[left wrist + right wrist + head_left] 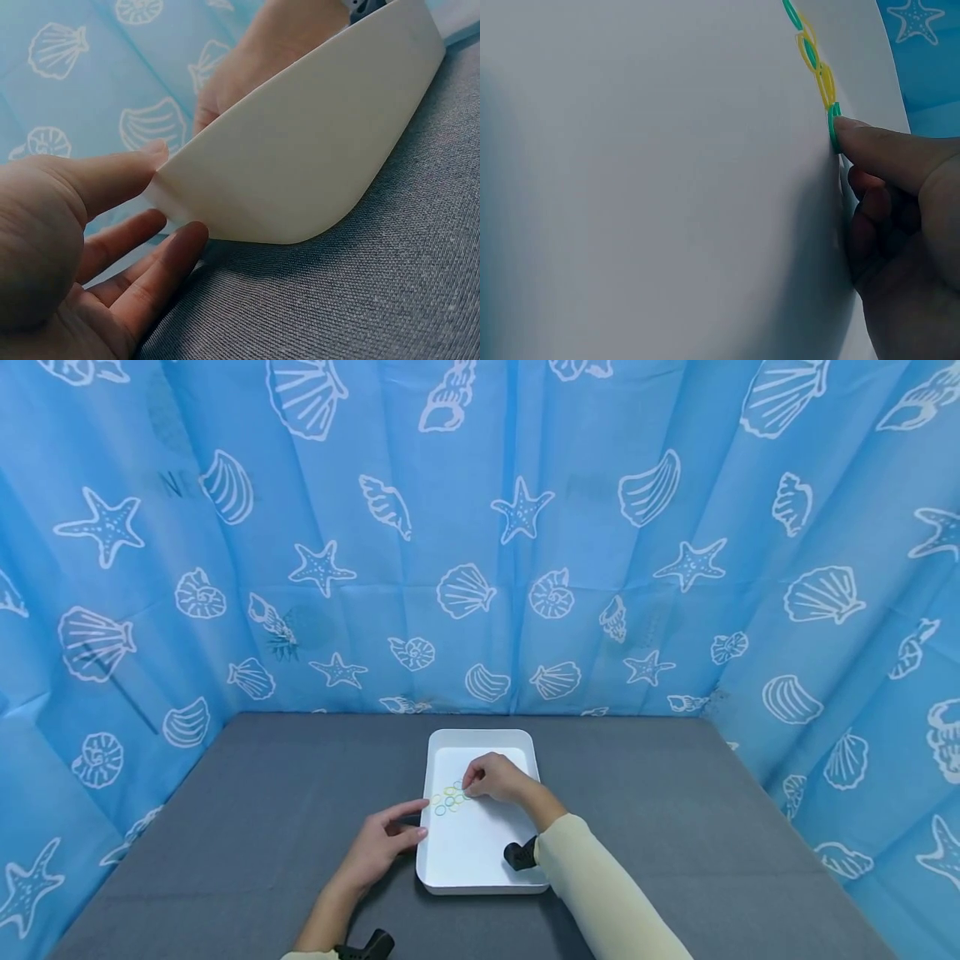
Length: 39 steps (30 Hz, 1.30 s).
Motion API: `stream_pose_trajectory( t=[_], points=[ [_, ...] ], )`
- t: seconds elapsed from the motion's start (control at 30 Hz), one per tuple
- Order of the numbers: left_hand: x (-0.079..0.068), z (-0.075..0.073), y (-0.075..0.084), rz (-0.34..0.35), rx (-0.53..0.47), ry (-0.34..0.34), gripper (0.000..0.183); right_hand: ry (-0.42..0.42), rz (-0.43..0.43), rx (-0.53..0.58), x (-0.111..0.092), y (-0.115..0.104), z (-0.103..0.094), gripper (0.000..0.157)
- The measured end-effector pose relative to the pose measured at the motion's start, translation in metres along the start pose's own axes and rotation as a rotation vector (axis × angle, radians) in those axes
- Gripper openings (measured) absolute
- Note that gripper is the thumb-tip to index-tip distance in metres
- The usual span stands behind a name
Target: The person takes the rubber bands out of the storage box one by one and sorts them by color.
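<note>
On one tray (472, 860) lie over five rings (451, 800), right hand (495, 777) pinching one, left hand (378, 843) spread against rim (427, 777)

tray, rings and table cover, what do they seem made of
Tray: probably moulded plastic, smooth; even white surface, rounded corners. Rings: rubber or plastic, smooth-looking; thin, evenly coloured loops leave it open. Table cover: woven fabric, matte; its weave shows up close.

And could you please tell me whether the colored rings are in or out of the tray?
In: the colored rings lie on the floor of the white tray, inside its rim.
</note>
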<state>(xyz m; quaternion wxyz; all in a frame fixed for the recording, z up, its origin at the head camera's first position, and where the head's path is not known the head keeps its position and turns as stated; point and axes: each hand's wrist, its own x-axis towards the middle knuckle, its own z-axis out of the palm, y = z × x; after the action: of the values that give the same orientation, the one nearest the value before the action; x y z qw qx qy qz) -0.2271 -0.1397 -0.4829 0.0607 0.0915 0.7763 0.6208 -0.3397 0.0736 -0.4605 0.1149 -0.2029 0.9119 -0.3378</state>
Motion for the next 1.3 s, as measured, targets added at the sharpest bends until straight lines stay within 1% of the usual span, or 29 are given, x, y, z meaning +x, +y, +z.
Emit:
stream_pose_trajectory(
  t=[0.2,0.43,0.63,0.77,1.03,1.2,1.3],
  points=[
    [-0.0003,-0.0004,-0.0005,-0.011,0.011,0.008,0.046,-0.012,-0.003,-0.037,0.0000,-0.0023,-0.0002,0.008],
    [0.0002,-0.0002,0.0008,-0.004,0.002,-0.001,0.046,-0.035,-0.002,-0.079,-0.0005,-0.0053,-0.0004,0.007],
    [-0.0019,-0.0004,0.0027,0.005,-0.014,-0.004,0.046,-0.018,-0.003,-0.081,0.0003,-0.0039,0.0013,0.008],
    [-0.0019,-0.0004,0.0034,-0.001,-0.003,0.002,0.046,-0.023,0.001,-0.097,0.0010,-0.0037,0.0013,0.008],
    [-0.0010,-0.0008,0.0018,-0.006,0.010,0.003,0.045,-0.051,0.007,-0.091,0.0021,-0.0035,0.0005,0.009],
    [-0.0015,-0.0016,0.0011,-0.005,0.009,-0.001,0.045,-0.036,0.004,-0.078,0.0012,-0.0036,-0.0019,0.008],
    [-0.0014,-0.0015,0.0008,-0.015,0.012,0.002,0.045,-0.011,0.006,-0.041,-0.0010,-0.0036,-0.0048,0.006]
  ],
)
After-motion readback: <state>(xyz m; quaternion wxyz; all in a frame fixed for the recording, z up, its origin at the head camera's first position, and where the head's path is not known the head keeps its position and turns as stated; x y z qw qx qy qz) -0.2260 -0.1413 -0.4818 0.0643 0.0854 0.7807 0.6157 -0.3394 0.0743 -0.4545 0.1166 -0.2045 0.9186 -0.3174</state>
